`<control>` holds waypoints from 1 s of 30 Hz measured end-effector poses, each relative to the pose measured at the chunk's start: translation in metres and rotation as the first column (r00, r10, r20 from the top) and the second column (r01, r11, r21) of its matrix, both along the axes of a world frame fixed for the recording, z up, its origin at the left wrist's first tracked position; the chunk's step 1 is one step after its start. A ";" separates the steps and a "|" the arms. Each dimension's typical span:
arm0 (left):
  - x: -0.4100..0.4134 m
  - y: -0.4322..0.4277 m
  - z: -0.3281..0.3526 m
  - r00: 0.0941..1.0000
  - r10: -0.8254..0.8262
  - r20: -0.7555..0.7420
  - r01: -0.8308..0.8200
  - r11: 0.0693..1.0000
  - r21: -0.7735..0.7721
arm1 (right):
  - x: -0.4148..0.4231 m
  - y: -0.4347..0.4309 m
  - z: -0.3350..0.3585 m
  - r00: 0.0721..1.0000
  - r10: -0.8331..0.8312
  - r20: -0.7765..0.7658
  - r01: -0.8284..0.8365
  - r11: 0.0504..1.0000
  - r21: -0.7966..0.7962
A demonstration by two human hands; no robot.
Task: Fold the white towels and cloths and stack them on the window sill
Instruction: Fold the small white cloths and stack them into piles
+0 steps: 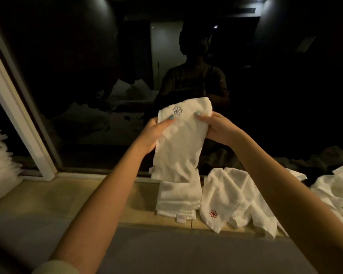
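Note:
A white cloth (179,143) with a grey flower emblem near its top hangs upright in front of the dark window. My left hand (153,133) grips its upper left edge, thumb on the front. My right hand (216,128) grips the upper right edge the same way. The cloth's lower end reaches down to a small stack of folded white cloths (178,200) on the window sill (87,196). To the right of the stack lies a loose, unfolded white cloth (226,196) with a red flower emblem.
A tall pile of folded white towels (0,165) stands at the far left beside the white window frame (18,115). More rumpled white cloths (337,186) lie at the right edge of the sill. The dark glass reflects a person.

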State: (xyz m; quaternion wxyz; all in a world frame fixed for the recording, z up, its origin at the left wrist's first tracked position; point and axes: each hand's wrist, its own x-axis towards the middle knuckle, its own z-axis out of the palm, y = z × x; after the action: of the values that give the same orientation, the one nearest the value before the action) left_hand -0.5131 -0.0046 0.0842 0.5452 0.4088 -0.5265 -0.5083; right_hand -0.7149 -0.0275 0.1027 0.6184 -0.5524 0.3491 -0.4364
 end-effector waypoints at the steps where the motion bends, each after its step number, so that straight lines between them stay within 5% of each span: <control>1: 0.002 -0.005 0.005 1.000 0.001 0.013 -0.001 1.000 -0.031 | 0.001 -0.004 0.006 1.000 -0.016 0.005 0.016 0.999 -0.045; 8: 0.011 0.015 -0.010 0.996 -0.043 0.073 0.049 0.995 -0.084 | -0.013 0.023 -0.007 0.995 -0.019 -0.095 0.000 0.980 -0.199; 16: 0.007 0.097 -0.143 0.947 -0.132 0.293 0.038 0.951 0.308 | -0.041 0.090 -0.142 0.846 0.185 -0.499 -0.179 0.982 0.061; 19: 0.000 0.123 -0.163 0.931 -0.133 0.339 0.002 0.933 0.359 | -0.041 0.109 -0.169 0.865 0.272 -0.422 -0.207 0.959 0.195; 30: -0.009 0.120 -0.149 0.938 -0.094 0.334 0.000 0.962 0.273 | -0.031 0.114 -0.159 0.887 0.131 -0.443 -0.134 0.991 0.024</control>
State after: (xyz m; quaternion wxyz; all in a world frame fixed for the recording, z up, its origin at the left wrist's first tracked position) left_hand -0.5217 0.1155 -0.0646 0.3721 0.5485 -0.5495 -0.5086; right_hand -0.7460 0.0867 -0.0565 0.5490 -0.6619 0.4408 -0.2571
